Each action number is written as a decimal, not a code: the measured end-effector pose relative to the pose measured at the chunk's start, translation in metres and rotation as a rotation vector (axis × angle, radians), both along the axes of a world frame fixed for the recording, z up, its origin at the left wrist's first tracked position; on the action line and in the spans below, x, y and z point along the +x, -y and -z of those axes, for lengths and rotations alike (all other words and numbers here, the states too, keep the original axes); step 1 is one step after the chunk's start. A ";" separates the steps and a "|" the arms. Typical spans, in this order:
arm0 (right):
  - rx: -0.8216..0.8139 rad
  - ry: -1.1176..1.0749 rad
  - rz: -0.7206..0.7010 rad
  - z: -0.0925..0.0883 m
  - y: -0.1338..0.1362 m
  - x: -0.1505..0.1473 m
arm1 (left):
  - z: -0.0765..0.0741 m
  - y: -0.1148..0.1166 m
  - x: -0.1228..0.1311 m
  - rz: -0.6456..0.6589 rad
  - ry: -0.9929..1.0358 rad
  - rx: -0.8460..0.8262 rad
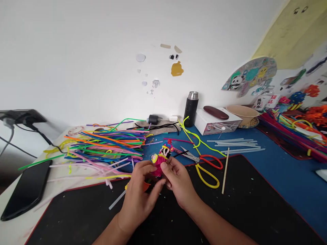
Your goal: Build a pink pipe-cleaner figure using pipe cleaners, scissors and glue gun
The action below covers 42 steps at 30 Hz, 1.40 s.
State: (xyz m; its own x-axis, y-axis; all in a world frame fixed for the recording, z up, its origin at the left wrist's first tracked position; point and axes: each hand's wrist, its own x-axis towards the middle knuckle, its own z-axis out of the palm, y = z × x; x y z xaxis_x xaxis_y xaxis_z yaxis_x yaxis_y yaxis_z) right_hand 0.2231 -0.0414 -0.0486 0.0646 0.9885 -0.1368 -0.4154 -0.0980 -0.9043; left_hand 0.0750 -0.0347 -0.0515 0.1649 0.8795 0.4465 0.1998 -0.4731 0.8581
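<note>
Held up between both hands is a small pipe-cleaner doll (165,150) with a black-and-white face, a colourful headpiece and a magenta body. My left hand (140,187) curls round its lower left side, fingers and thumb closed on it. From the right, my right hand (178,178) pinches the body between thumb and fingers. The fingers hide the doll's lower part. An orange and yellow piece (145,186) shows partly behind my left hand, and a translucent stick (117,199) lies beside it. Open-bladed scissors (198,159) with red and yellow handles rest just right of my right hand.
Bundled pipe cleaners (107,146) spread over the left of the table, near a black phone (27,189). A black mat (230,211) lies under my arms. Behind stand a black thermos (191,109) and a white box (217,122). Glue sticks (237,143) and a wooden stick (225,172) lie right.
</note>
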 end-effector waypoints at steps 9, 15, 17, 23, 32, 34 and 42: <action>0.068 0.062 0.007 0.004 -0.001 0.001 | -0.002 -0.002 0.012 0.076 0.480 -0.524; 0.115 0.113 0.039 0.000 0.002 0.003 | -0.003 -0.009 0.006 0.127 0.662 -0.715; 0.127 0.154 0.100 -0.003 0.004 0.004 | -0.005 -0.010 0.005 0.116 0.741 -0.797; 0.215 0.321 0.174 -0.009 0.010 0.006 | -0.008 -0.011 0.006 0.092 0.841 -0.921; 0.240 0.305 0.183 -0.013 0.010 0.006 | -0.010 -0.011 0.008 0.120 0.826 -0.955; 0.241 0.301 0.182 -0.013 0.010 0.006 | -0.011 -0.010 0.009 0.130 0.812 -0.958; 0.271 0.288 0.168 -0.011 0.009 0.007 | -0.012 -0.009 0.009 0.131 0.777 -0.943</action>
State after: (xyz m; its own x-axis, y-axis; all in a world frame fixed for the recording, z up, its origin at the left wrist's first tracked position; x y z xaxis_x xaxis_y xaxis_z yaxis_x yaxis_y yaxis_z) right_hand 0.2302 -0.0506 -0.0377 0.2257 0.9586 0.1735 -0.1316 0.2065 -0.9696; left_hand 0.0838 -0.0252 -0.0392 0.2499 0.9080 -0.3363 -0.5192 0.4189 0.7450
